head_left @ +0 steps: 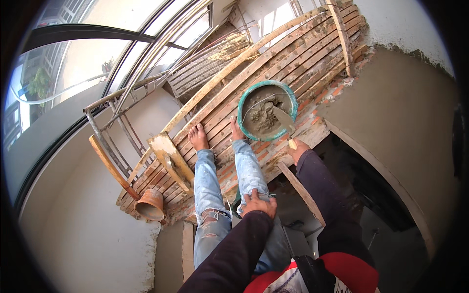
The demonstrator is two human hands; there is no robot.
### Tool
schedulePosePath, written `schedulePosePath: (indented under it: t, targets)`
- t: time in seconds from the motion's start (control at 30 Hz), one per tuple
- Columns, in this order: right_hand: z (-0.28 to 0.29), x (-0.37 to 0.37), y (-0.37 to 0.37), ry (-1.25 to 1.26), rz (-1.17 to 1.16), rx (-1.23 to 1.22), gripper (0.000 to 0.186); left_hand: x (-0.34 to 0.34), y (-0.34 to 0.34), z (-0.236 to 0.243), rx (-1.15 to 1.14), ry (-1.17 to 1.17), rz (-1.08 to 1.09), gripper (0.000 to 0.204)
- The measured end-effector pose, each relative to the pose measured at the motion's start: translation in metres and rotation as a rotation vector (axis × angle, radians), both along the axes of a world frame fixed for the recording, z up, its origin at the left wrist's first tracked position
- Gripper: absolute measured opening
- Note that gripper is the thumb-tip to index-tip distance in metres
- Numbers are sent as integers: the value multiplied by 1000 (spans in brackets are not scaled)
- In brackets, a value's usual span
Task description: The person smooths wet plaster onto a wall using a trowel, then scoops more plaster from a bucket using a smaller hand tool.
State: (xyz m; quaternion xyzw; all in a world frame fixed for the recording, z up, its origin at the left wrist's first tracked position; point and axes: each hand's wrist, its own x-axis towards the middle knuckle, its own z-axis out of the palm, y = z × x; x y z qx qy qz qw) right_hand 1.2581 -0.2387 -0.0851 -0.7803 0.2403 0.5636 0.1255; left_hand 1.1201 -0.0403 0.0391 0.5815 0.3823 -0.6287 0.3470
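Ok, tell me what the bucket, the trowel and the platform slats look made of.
Bucket: probably green plastic or rubber, dull, from its thick, smeared rim.
Trowel: blade likely metal, being thin, flat and grey; handle pale yellowish, wood or plastic, cannot tell.
Platform slats: seemingly rough, unpainted wood, from their brown, plank-like strips and uneven, spattered surfaces.

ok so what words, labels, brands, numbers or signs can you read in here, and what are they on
None that can be read.
Teal-rimmed mortar bucket, trowel, wooden plastering float, brown bucket: no lettering can be made out.
Red, white and black shirt: its pattern is too folded to tell.
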Motion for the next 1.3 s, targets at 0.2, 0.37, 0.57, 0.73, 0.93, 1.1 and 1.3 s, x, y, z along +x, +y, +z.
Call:
schedulePosePath:
  t: [0.2,0.37,0.57,0.73,0.93,1.1,1.3]
  targets:
    - [-26,83,1,-131,592,-368,37,3,-27,-4,-41,-25,-35,78]
    - [-103,84,63,66,475,-369,37,-8,0,-6,-65,-38,-7,77]
    - [-80,-20,94,-71,-33,-41,27,-45,59,-13,-91,20,115,78]
    - [-20,-60,120,-161,695,-216,43,-70,95,-29,-131,63,226,78]
    - [17,-21,124,-209,922,-448,48,-71,130,-40,-224,26,273,79]
    - [-83,24,129,-202,895,-443,40,-88,147,-39,-284,9,309,82]
    - [-106,-19,157,-139,756,-455,46,-98,147,-42,-251,48,332,83]
